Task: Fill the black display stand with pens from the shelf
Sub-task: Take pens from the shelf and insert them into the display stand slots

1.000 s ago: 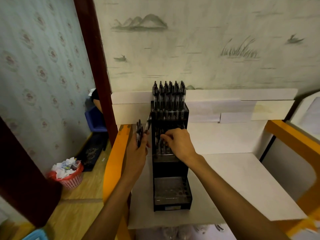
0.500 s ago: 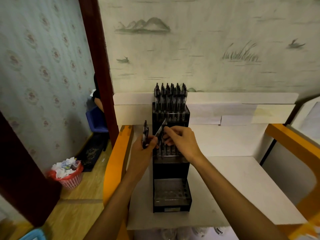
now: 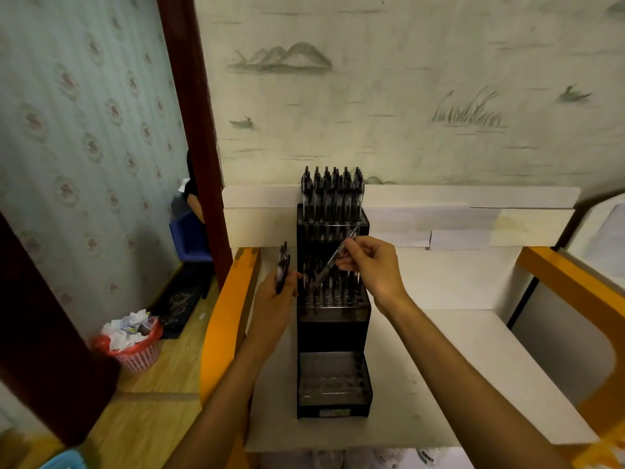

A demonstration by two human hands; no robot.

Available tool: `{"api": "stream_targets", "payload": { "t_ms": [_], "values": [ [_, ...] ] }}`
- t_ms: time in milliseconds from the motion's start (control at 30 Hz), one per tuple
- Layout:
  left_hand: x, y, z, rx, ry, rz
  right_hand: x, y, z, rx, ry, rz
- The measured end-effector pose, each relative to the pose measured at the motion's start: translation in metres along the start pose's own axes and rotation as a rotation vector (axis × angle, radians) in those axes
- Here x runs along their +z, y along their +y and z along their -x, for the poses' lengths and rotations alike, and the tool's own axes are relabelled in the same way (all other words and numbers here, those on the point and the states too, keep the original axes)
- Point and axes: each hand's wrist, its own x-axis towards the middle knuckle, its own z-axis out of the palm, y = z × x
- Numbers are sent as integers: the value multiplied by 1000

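Lifted clear, right hand (image 3: 372,265) pinches a tilted pen (image 3: 333,262) above the stand (image 3: 333,333); left hand (image 3: 275,296) grips spare pens (image 3: 282,265).

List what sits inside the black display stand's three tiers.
In the black display stand, pens crowd the top tier; some stand in the middle, partly hidden by the right hand; the bottom shows only holes.

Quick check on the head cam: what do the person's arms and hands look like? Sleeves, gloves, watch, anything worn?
Both arms are bare for as much of the forearm as shows; no sleeve is visible. The left hand and right hand are bare too: no gloves, and no watch, band or ring shows on the sides facing the camera. No markings or cables.
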Motion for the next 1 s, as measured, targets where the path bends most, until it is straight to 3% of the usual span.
{"api": "stream_targets", "payload": {
  "t_ms": [133, 300, 467, 600, 833, 1000],
  "values": [
    [-3, 5, -1, -37, -14, 50, -5, -1, -5, -162, 70, 326],
    [-4, 5, -2, -47, 0, 106, 3, 0, -1, -304, 9, 588],
    [-5, 0, -10, -34, 72, -60, 7, 7, 2, -292, -36, 656],
    [-8, 3, -5, 79, 46, -75, 8, 13, 7, -277, -58, 641],
    [-5, 4, -2, -36, -38, 62, 8, 24, 7, -200, -118, 864],
    [-4, 8, -6, -58, -44, 27, 9, 32, 14, -143, -90, 840]
  ]
}}
